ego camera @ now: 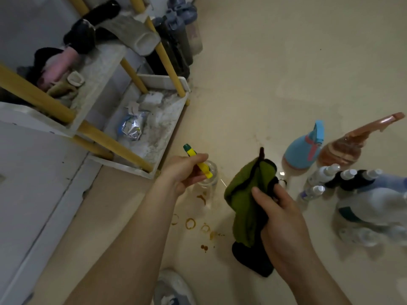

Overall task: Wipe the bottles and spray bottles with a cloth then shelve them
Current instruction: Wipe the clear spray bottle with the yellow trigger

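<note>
The left hand (pixel 187 170) grips the yellow-and-green trigger head of a clear plastic spray bottle (pixel 207 183), which hangs below the fingers over the beige floor (pixel 264 73). The right hand (pixel 284 221) clutches a bunched green cloth with dark edging (pixel 246 194), just beside the bottle, seemingly not touching it.

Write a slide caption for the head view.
Left hand holds a spray bottle, right hand a green cloth.
</note>
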